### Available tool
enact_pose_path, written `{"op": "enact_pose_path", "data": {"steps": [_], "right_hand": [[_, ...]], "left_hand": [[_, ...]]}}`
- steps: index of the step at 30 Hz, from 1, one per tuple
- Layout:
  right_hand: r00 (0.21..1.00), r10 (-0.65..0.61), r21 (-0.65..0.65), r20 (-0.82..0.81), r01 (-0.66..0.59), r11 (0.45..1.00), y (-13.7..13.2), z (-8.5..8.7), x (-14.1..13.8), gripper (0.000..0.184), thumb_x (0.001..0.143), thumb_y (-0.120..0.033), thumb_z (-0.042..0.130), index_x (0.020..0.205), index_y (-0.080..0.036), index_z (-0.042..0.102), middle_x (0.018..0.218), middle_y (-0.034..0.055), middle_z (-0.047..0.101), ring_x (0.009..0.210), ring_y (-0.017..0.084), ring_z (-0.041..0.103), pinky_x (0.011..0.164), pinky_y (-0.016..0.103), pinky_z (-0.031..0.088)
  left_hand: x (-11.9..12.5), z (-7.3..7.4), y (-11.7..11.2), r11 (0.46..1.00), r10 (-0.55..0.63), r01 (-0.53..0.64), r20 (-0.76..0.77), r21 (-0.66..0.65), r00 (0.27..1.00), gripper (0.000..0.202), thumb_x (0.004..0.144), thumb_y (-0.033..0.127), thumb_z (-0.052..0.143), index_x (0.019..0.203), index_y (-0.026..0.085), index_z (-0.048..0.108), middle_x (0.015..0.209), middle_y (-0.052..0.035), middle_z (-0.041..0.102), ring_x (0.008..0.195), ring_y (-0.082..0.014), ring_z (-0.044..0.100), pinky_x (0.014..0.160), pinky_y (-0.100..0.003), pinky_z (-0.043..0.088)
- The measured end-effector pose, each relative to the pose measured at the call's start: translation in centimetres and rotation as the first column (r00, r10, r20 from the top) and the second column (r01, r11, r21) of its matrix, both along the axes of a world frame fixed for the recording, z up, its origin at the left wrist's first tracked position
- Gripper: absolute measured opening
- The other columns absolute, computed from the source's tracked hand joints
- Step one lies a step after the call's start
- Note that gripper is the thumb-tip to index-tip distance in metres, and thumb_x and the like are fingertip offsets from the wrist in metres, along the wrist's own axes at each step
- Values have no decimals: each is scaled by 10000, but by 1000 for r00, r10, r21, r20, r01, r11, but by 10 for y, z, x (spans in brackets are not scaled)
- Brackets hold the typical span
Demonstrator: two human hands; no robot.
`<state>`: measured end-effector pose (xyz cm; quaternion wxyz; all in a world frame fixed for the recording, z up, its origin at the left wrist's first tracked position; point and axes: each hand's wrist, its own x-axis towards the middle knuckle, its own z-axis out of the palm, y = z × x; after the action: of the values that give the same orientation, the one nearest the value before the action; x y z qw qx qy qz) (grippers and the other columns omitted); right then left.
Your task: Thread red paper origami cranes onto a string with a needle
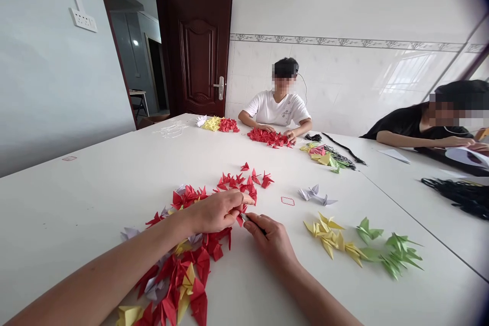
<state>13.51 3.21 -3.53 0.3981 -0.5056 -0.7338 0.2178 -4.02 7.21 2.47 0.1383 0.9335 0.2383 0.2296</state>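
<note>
My left hand (219,210) is closed, its fingertips pinching a red folded paper crane (240,219). My right hand (272,239) grips a slim dark tool with a metal tip (244,217), which meets the crane; its exact kind is too small to make out. Under and around my left forearm lies a heap of paper cranes (171,285), mostly red with some yellow and pale lilac ones, partly hidden by the arm. Just beyond my fingers sit more red cranes (234,180). To the right of my right hand are yellow cranes (332,237), green cranes (397,254) and lilac cranes (316,194).
Across the white table (114,173), a person in a white shirt (280,107) has both hands at a red crane pile (267,136). Another person in black (401,125) leans over papers at right. Black cords (462,196) and strung cranes (324,155) lie on the table.
</note>
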Motion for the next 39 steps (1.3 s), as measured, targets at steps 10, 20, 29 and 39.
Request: {"op": "enact_pose_path", "data": {"steps": [10, 20, 29, 39], "right_hand": [[999, -4, -3, 38, 4, 1000, -1, 2, -1, 276, 855, -358, 438, 863, -226, 680, 664, 13, 611, 610, 149, 549, 560, 217, 408], [1000, -11, -12, 14, 11, 1000, 0, -2, 0, 283, 860, -346, 433, 922, -224, 680, 719, 27, 639, 650, 159, 563, 588, 226, 422], [999, -16, -52, -31, 15, 999, 0, -3, 1, 299, 857, -366, 430, 909, -209, 679, 749, 34, 658, 682, 170, 593, 615, 236, 434], [1000, -20, -84, 2, 20, 996, -1, 1, 0, 303, 847, -382, 440, 922, -204, 673, 748, 28, 664, 685, 174, 591, 615, 242, 434]], "left_hand": [[-1, -1, 2, 1000, -4, 4, -11, 2, 1000, 351, 781, 39, 376, 1076, 198, 482, 840, -24, 552, 782, -134, 527, 734, -248, 451], [-11, -7, 17, 985, 167, -163, 65, -63, 984, 317, 797, 100, 392, 1085, 192, 489, 867, -31, 557, 726, -125, 537, 677, -235, 473], [-33, 9, 34, 899, 432, -437, -107, -26, 895, 214, 773, 173, 436, 897, 177, 610, 948, -60, 610, 849, -192, 577, 765, -299, 461], [-35, -9, 44, 858, 503, -513, -173, -18, 847, 339, 775, 99, 348, 977, 177, 608, 1038, -78, 618, 957, -212, 565, 845, -327, 430]]}}
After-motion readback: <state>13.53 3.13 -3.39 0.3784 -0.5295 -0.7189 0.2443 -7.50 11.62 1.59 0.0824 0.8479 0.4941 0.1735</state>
